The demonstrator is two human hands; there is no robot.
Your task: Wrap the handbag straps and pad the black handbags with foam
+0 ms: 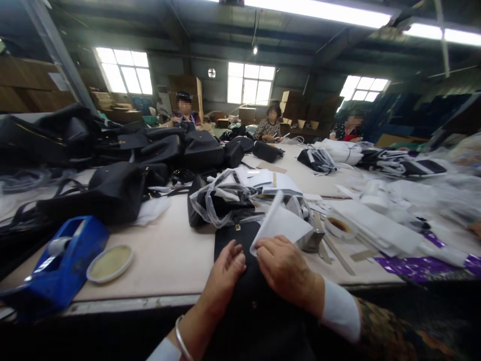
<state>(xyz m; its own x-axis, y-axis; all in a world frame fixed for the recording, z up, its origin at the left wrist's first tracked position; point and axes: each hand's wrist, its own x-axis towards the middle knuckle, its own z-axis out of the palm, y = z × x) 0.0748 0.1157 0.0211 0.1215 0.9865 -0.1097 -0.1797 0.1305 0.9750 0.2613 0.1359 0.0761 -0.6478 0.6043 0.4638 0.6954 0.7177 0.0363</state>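
Note:
A flat black bag [240, 271] with a small gold clasp lies over the table's near edge, in front of me. My left hand [224, 278] rests on it, fingers slightly curled and apart, with nothing in it. My right hand [284, 273] is closed on the lower edge of a white sheet [280, 223] that stands up from the bag. Just behind sits a black bag wrapped in clear plastic [221, 200].
A blue tape dispenser [60, 263] and a round white lid [110, 262] lie at the left. Black bags [112, 193] pile up along the left and back. White wrappers [379, 225], a tape roll [338, 225] and purple foil [417, 265] cover the right. Three people sit at the far end.

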